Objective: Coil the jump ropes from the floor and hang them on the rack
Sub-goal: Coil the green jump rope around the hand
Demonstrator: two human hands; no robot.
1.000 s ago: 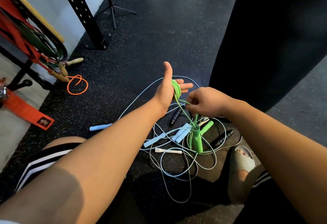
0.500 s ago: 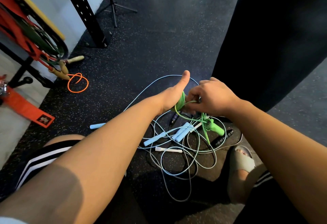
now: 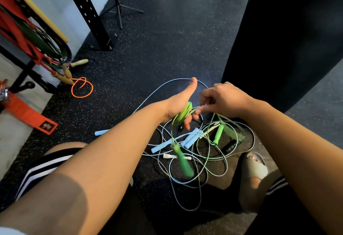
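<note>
Now green rope (image 3: 182, 114) around left grip (image 3: 176, 103)

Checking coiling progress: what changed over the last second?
The right hand, pinching the green jump rope, carried it round the left hand again, up to its fingers. A green handle swung leftward and now hangs blurred under the left hand. Unchanged: left thumb up, tangled ropes on the floor.

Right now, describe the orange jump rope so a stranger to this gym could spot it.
Look to the rack hung with red and green bands at the left edge. On the speckled floor at its foot lies the orange jump rope, curled into one small loop beside wooden handles. It is the only orange one, lying apart from the pale tangle of ropes in the middle.
</note>
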